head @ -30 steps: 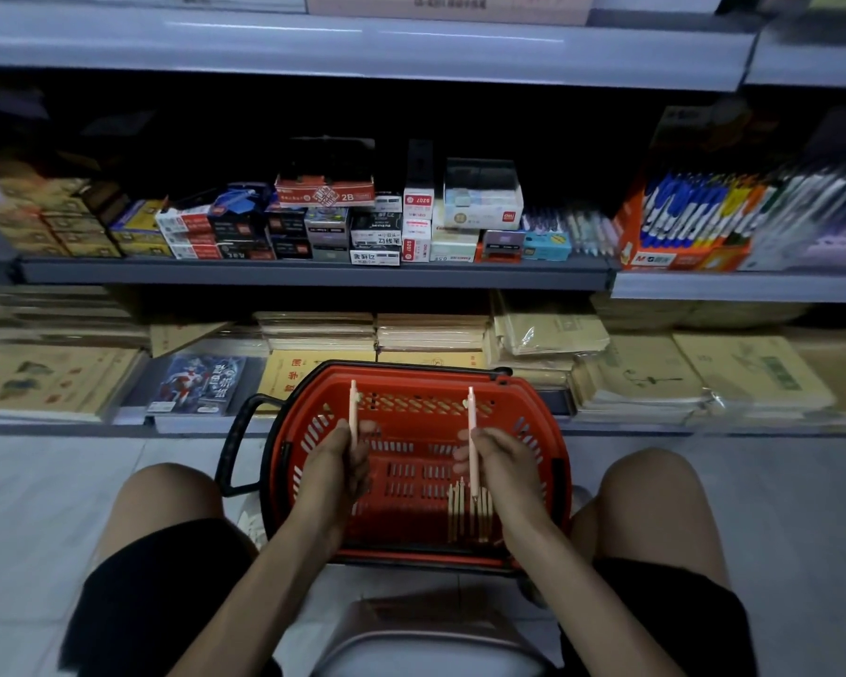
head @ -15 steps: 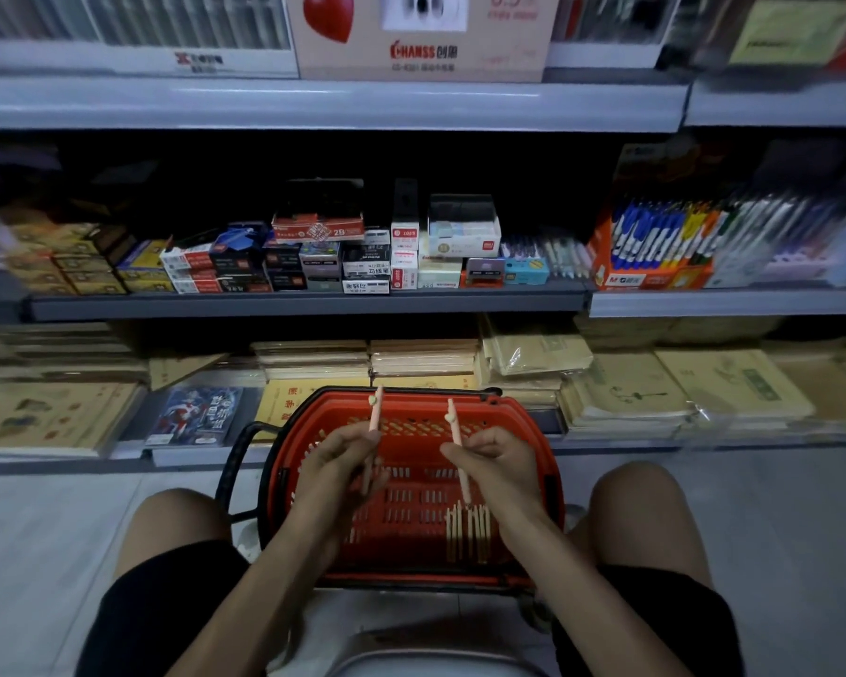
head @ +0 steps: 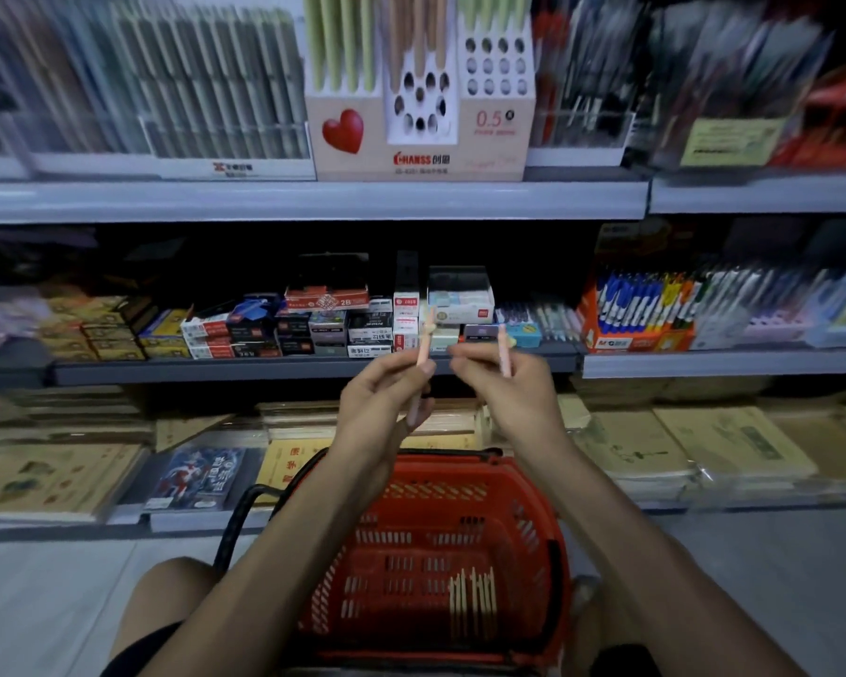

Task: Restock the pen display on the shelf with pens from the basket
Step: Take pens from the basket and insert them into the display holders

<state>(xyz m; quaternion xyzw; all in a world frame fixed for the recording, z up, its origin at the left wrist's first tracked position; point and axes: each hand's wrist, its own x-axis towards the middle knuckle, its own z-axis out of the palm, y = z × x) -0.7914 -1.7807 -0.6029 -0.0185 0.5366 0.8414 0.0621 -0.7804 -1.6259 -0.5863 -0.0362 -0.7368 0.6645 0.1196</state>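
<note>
The left hand [head: 379, 400] grips a pink pen [head: 424, 351], the right hand [head: 506, 390] a second pen [head: 504, 356], both upright above the red basket [head: 543, 510] holding spare pens [head: 475, 601]. The pen display [head: 418, 149], seemingly part-filled, stands on the upper shelf [head: 313, 200].

One wide-angle camera, worn on the person's head, faces store shelving from close range, looking forward and slightly down. The pen display [head: 418, 139] stands at top centre on the upper shelf [head: 313, 200], its top cropped by the frame's upper edge. Shelf lines bow toward the corners, and the far left and right are blurred. Both forearms enter from the bottom edge. The left hand [head: 382, 398] and right hand [head: 504, 388] meet near mid-frame, gripping the left-hand pen [head: 423, 349] and right-hand pen [head: 504, 354]. The red basket [head: 440, 464] fills the lower centre, directly below the lens. This is the only view.
</note>
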